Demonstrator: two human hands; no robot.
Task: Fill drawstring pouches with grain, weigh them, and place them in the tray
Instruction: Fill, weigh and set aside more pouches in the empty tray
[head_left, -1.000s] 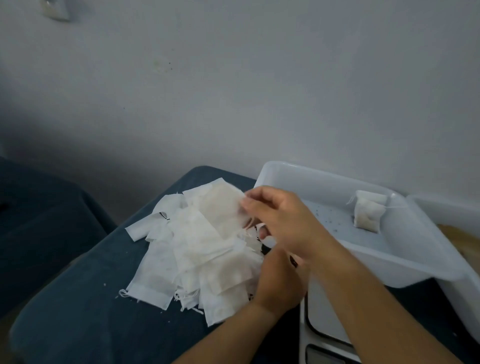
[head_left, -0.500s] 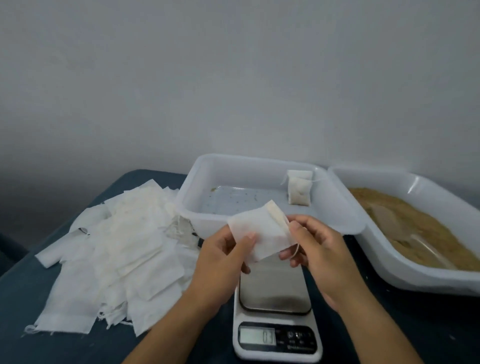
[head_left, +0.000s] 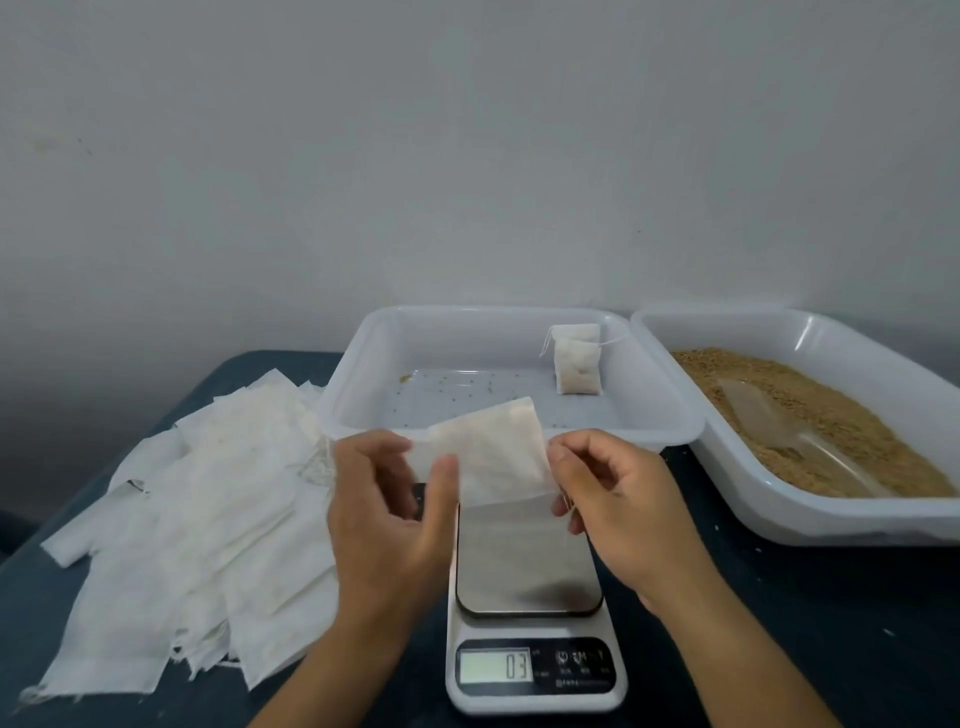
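Both hands pinch pouch (head_left: 488, 457) above scale (head_left: 530, 566).

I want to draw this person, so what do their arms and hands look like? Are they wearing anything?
Both arms are bare as far as the picture shows: no sleeves in view. The left hand and right hand wear no gloves, and I see no rings, watch or bracelet. The fingernails look short and plain.

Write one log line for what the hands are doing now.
left hand: pinches empty pouch | right hand: pinches same pouch | over scale | tray: filled pouch
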